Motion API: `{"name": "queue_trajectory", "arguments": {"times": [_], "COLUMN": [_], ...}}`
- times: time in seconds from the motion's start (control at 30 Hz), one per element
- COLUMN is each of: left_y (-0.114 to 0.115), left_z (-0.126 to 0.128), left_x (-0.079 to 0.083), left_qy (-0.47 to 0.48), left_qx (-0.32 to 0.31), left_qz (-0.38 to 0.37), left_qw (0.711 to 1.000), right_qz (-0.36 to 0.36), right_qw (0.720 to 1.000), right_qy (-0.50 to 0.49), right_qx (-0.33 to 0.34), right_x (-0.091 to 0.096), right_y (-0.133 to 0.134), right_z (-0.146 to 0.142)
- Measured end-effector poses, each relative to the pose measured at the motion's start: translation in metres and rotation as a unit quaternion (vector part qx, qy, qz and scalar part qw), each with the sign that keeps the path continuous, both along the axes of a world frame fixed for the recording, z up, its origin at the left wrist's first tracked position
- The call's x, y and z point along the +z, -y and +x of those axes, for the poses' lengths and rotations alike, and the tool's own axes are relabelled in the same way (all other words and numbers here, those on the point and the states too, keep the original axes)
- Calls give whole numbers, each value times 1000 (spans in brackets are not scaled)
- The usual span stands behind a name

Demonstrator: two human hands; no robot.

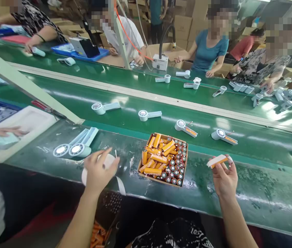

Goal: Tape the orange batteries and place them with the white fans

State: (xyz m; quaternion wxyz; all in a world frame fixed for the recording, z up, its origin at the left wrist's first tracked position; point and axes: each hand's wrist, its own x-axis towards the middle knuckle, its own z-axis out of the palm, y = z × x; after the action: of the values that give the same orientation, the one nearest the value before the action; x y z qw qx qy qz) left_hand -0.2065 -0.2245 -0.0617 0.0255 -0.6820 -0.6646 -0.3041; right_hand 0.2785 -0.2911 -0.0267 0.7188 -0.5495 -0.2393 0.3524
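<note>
My left hand (99, 169) is closed around a white roll of tape (109, 162) at the near edge of the green bench, a strip of tape hanging below it. My right hand (224, 176) pinches an orange battery with white tape on it (217, 161), held just above the bench. Between my hands sits a small cardboard box (163, 181) holding several orange batteries (156, 159), some lying flat and some standing on end. Two pale blue handheld fans (75, 146) lie side by side to the left of my left hand.
Several pale blue fans (149, 114) ride the green conveyor belt (251, 134) beyond the box, two with orange batteries fitted. Other people sit along the far side with more fans (290, 98), a blue tray (81, 53) and cardboard cartons. Another person's hand (3, 131) rests at left.
</note>
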Motion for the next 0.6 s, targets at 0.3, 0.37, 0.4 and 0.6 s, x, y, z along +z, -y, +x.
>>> {"name": "queue_trajectory", "arguments": {"times": [0.3, 0.37, 0.4, 0.6], "left_y": [-242, -260, -265, -284], "left_z": [154, 165, 168, 160], "left_x": [58, 48, 43, 39], "left_qy": [-179, -182, -185, -194], "left_qx": [-179, -171, -171, -242], "left_qz": [-207, -245, -262, -312], "left_qw": [945, 937, 932, 898], "right_qz": [26, 1, -10, 32], "right_qw": [999, 999, 998, 980], "right_qy": [19, 24, 30, 142], "right_qx": [19, 34, 45, 132], "right_x": [18, 14, 13, 28], "right_y": [-15, -13, -13, -73], "right_z": [-1, 1, 2, -16]}}
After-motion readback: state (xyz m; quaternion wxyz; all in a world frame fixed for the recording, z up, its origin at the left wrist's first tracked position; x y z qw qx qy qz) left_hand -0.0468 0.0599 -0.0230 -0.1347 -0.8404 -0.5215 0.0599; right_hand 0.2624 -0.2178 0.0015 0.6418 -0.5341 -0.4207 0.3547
